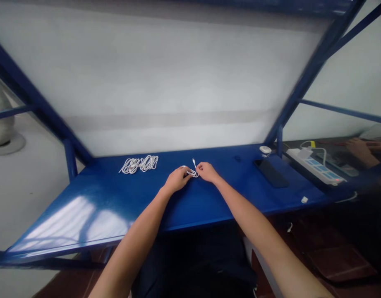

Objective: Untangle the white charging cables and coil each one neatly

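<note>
A white cable [192, 172] lies looped at the middle of the blue table [140, 194]. My left hand [177, 179] is closed over the left side of its coil, thumb and fingers pinching it. At the coil's right end, my right hand [206, 171] pinches the cable close to the tabletop. One plug of the cable [194, 162] sticks up and away from me beside my right fingertips. Farther left, two coiled white cables [131, 165] rest side by side on the table.
To the right lie a dark phone [271, 173], a white round object [265, 149] and a small white piece [304, 200]. Beyond them sits a white power strip [317, 165] with plugs. Another person's hands [360, 150] show at the far right. Blue frame posts [70, 159] flank the table.
</note>
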`<control>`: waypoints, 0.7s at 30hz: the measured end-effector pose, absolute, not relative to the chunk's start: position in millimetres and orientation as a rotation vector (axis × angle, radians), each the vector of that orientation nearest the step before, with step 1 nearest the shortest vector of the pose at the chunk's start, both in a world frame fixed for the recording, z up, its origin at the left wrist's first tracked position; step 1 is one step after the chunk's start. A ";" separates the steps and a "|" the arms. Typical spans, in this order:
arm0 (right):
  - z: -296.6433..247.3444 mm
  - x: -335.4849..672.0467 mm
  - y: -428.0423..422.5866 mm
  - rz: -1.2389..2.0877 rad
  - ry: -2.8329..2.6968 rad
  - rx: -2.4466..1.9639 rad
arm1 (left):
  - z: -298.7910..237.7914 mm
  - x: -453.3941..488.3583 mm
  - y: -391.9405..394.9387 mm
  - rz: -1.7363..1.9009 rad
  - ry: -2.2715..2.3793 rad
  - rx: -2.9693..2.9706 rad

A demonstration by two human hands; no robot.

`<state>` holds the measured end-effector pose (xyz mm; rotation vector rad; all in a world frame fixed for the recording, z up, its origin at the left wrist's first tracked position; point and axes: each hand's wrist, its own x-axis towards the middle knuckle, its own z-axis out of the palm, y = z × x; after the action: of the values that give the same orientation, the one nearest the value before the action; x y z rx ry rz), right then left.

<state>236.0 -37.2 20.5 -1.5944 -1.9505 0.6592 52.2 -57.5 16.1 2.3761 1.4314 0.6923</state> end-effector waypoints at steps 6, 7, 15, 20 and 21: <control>19.9 235.9 -39.1 0.603 -2.041 -1.560 | 14.6 50.2 -54.2 0.743 1.421 2.343; 20.1 235.9 -39.5 0.602 -2.046 -1.561 | 14.2 50.2 -53.8 0.753 1.422 2.336; 19.5 235.4 -38.2 0.537 -2.036 -1.457 | 13.0 49.3 -53.6 0.824 1.366 2.279; 14.0 230.7 -39.2 0.544 -2.057 -1.322 | 11.9 43.0 -48.0 0.915 1.463 2.193; 12.8 229.8 -40.1 0.537 -2.094 -1.306 | 12.0 41.2 -46.6 0.923 1.508 2.172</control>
<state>229.8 -40.1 12.8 -1.3062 -2.0938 0.5373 41.2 -46.6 12.0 2.1723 1.5076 0.9233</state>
